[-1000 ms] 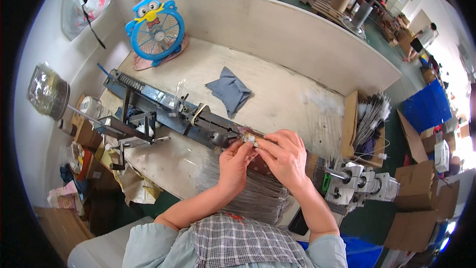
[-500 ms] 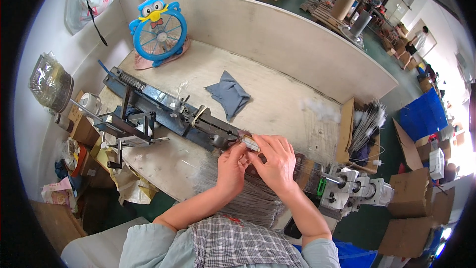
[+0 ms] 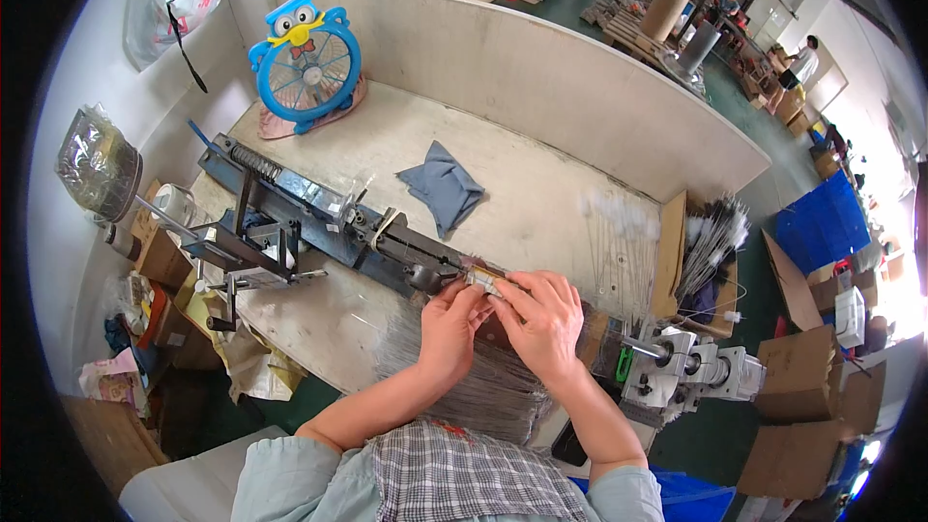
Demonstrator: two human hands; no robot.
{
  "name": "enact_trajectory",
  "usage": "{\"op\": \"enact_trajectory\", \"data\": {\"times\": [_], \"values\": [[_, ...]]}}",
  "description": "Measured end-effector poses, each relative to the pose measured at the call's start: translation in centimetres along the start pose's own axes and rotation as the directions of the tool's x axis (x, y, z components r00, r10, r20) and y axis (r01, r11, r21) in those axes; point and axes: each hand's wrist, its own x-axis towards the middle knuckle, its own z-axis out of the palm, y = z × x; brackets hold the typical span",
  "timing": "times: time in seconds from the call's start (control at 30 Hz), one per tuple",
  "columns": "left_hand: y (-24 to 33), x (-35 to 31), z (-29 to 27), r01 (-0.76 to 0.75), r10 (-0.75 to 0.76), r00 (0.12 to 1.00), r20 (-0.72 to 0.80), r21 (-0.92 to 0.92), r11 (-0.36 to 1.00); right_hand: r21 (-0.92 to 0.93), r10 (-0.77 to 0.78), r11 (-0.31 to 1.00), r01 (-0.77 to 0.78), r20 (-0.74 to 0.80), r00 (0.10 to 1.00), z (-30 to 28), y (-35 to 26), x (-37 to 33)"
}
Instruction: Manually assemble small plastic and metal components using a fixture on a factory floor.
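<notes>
My left hand (image 3: 449, 333) and my right hand (image 3: 543, 321) meet at the near end of a long dark metal bench fixture (image 3: 362, 232). The fingers of both are closed in a pinch round a small white piece (image 3: 480, 279). Part of that piece is hidden by my fingertips, and its exact kind is too small to tell. Below my wrists lies a thick bundle of thin grey wires (image 3: 469, 377). A round dark knob (image 3: 421, 277) on the fixture is just left of my left fingertips.
A grey cloth (image 3: 443, 186) and a blue cartoon fan (image 3: 309, 68) are on the table behind the fixture. To the right stand a carton (image 3: 669, 256) of white-tipped wires and a metal machine (image 3: 691, 367). A crank handle (image 3: 221, 323) juts out at left.
My fingers have shifted slightly around the white piece, the right ones rising a little. The view has moved slightly. In the background a standing person has moved left.
</notes>
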Motion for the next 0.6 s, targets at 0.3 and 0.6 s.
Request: {"op": "enact_trajectory", "data": {"times": [0.3,0.6], "values": [[-0.2,0.1,-0.6,-0.013,0.014,1.000,0.013,-0.062,0.998,0.063,0.016,0.998,-0.015,-0.021,1.000,1.1,-0.7,0.1],[0.0,-0.2,-0.3,-0.001,0.003,1.000,0.016,-0.119,0.993,0.073,0.018,0.997,-0.019,0.007,1.000,1.0,-0.8,0.4]]}}
